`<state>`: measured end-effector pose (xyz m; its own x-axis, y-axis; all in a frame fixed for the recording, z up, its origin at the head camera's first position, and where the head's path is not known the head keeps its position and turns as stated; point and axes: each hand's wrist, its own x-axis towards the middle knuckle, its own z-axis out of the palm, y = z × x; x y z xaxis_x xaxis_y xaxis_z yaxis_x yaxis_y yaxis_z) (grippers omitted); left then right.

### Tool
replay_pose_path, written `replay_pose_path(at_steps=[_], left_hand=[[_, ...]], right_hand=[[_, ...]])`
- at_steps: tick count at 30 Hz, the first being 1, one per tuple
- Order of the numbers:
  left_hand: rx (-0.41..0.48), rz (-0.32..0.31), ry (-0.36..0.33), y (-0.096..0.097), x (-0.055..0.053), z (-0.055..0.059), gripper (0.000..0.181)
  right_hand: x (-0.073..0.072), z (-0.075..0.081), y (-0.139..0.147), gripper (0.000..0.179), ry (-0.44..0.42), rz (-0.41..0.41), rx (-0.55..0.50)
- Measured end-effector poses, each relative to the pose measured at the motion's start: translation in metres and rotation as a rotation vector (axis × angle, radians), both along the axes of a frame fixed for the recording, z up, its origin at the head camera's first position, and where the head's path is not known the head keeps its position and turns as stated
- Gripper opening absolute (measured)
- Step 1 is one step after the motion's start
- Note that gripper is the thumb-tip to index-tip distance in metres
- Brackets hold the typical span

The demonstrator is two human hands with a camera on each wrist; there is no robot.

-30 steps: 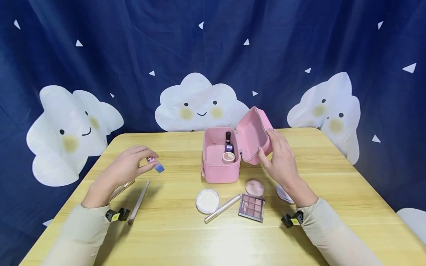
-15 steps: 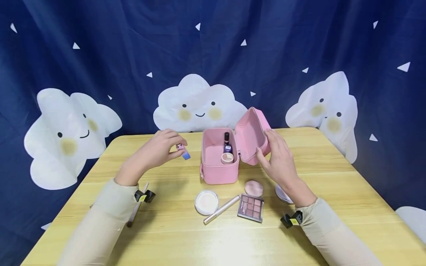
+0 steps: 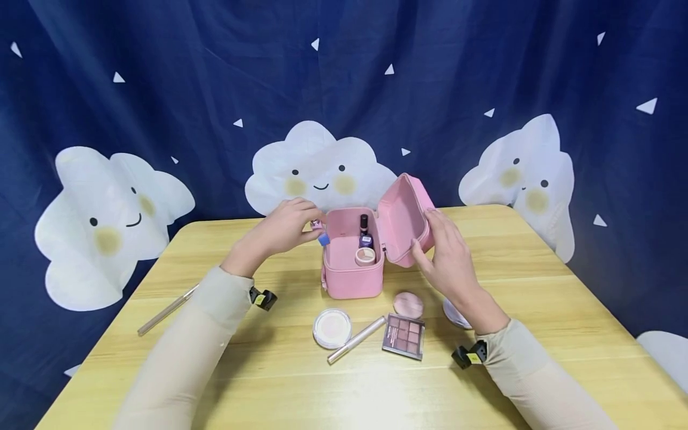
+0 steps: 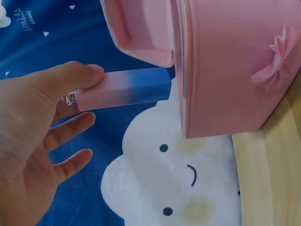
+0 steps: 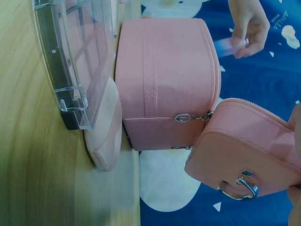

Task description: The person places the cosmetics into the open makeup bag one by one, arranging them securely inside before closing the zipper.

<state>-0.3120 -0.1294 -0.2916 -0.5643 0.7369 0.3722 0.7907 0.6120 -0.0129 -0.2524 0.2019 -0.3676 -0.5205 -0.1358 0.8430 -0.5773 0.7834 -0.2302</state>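
Note:
My left hand [image 3: 287, 227] pinches a square lipstick tube [image 4: 127, 88], pink fading to blue, between thumb and fingers. The tube is at the left rim of the pink cosmetic case [image 3: 355, 283], its blue end toward the opening. In the left wrist view the ring and little fingers are spread off the tube. My right hand [image 3: 448, 257] holds the edge of the case's raised lid [image 3: 403, 224], thumb on the near side. Inside the case, along its right wall, are a dark blue bottle [image 3: 366, 241], a black-capped item [image 3: 364, 224] and a round tri-colour pan [image 3: 365, 257].
In front of the case lie a round white compact [image 3: 332, 328], a silver tube [image 3: 357, 340], an eyeshadow palette [image 3: 404, 337] and a pink puff [image 3: 408, 305]. A round item [image 3: 455, 313] is partly under my right wrist. A slim metallic stick [image 3: 168, 309] lies left.
My left hand has carried the lipstick rightward and slightly away, from the table's left side to the case rim. The left forearm now covers the brush. My right hand keeps its hold on the lid.

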Motion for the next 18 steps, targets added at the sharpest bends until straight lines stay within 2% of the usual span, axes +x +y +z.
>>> replay_pose_path(at_steps=[8,14,18], left_hand=[[-0.090,0.020,-0.029,0.023,-0.019,0.001,0.024],[-0.116,0.002,-0.036,0.039,-0.037,-0.003,0.021],[-0.137,0.016,-0.058,0.048,-0.047,-0.008,0.018]], right_hand=[[0.000,0.000,0.000,0.059,-0.003,-0.003,-0.001],[0.001,0.001,-0.001,0.058,-0.001,0.001,0.002],[0.001,0.001,-0.001,0.058,-0.001,-0.001,0.004]])
